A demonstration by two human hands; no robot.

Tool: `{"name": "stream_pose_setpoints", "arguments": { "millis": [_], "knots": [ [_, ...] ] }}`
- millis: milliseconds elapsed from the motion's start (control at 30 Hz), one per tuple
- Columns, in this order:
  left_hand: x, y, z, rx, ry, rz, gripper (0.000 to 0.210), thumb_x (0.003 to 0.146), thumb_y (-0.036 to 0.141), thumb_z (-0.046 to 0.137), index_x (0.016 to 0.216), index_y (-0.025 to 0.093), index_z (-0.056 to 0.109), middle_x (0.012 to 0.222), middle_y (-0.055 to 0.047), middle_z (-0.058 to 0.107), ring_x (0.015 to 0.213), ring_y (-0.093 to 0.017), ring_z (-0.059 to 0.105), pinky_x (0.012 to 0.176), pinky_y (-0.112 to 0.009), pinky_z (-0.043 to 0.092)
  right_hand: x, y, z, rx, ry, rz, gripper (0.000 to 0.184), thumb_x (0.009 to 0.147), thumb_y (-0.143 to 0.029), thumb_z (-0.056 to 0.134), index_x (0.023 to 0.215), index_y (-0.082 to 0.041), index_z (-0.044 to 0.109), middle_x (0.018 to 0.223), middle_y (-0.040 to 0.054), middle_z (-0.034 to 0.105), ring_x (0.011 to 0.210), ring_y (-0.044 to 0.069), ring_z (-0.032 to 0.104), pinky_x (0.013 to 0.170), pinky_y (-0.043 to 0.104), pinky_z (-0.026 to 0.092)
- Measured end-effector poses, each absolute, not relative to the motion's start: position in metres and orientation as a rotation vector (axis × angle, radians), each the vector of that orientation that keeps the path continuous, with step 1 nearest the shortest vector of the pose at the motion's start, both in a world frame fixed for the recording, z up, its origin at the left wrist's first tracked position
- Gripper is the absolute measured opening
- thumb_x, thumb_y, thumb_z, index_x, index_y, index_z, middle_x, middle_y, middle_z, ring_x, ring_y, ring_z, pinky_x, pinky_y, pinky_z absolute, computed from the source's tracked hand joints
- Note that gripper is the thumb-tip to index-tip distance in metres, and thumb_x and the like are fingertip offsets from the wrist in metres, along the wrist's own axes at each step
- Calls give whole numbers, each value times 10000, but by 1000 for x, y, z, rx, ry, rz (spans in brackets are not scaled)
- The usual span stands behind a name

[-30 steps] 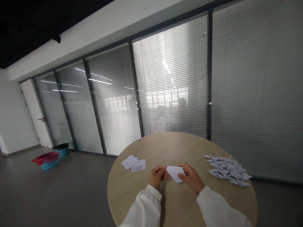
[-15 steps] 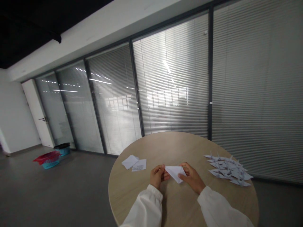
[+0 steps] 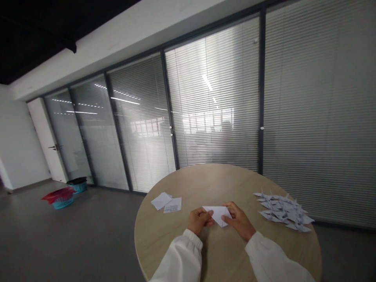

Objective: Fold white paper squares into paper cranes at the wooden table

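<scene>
A folded white paper [image 3: 218, 214], shaped like a triangle with its point toward me, is held between both hands above the table. My left hand [image 3: 199, 220] pinches its left side, thumb on top and fingers curled beneath. On the other side my right hand [image 3: 238, 220] grips the right corner, with the thumb across the front face. To the right lies a cluster of folded paper cranes [image 3: 283, 211]. Several loose paper sheets [image 3: 161, 200] rest on the left, one with printed text.
The round wooden table [image 3: 211, 176] stands before a glass partition with blinds [image 3: 217, 94]. On the floor at the left are a blue basket with a red liner [image 3: 60, 197] and another with a black liner [image 3: 78, 185]. A white door [image 3: 47, 141] stands farther back.
My left hand has shifted slightly right, its thumb now lying on the paper's left part instead of at the corner tip. My right hand is nearly unchanged.
</scene>
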State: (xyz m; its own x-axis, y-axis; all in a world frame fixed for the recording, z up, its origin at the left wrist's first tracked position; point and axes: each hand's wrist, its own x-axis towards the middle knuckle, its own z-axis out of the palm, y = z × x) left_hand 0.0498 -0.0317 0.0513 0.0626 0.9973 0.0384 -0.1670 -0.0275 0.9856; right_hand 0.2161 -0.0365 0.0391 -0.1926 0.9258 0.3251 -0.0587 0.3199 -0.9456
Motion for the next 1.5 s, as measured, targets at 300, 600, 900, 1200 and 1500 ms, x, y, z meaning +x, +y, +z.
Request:
{"name": "stream_pose_setpoints", "arguments": {
  "millis": [300,600,900,1200,1500],
  "knots": [
    [52,-32,51,1180,1024,1281,385,402,425,766,538,99,613,442,10,537,439,-100,512,492,-238,479,217,-32,33,-878,-1540,1124,410,617,-389,662,915,-173,481,741,23,651,664,180,605,580,270,461],
    [51,-31,50,1162,1006,1279,397,415,423,766,597,95,634,489,-9,582,467,-115,540,506,-244,482,218,-33,33,-900,-1613,1093,334,610,-426,651,778,-167,525,645,-21,591,594,140,545,532,216,405],
    [49,-31,52,1148,1002,1399,388,450,453,740,504,122,545,442,5,550,420,-107,518,449,-223,451,217,-36,35,-890,-1622,1120,317,600,-409,659,766,-173,527,644,-19,581,594,141,530,528,216,393],
    [49,-31,52,1187,1002,1406,421,523,523,669,502,137,504,440,29,498,412,-97,496,442,-222,445,217,-37,37,-876,-1617,1126,302,603,-386,663,761,-168,527,636,-25,568,584,131,519,524,211,377],
    [47,-31,51,1272,1006,1468,417,569,541,621,502,145,509,451,26,494,405,-96,485,444,-221,442,216,-37,37,-833,-1631,1168,334,596,-402,670,797,-168,544,668,-13,605,614,148,556,537,221,410]
  ]
}}
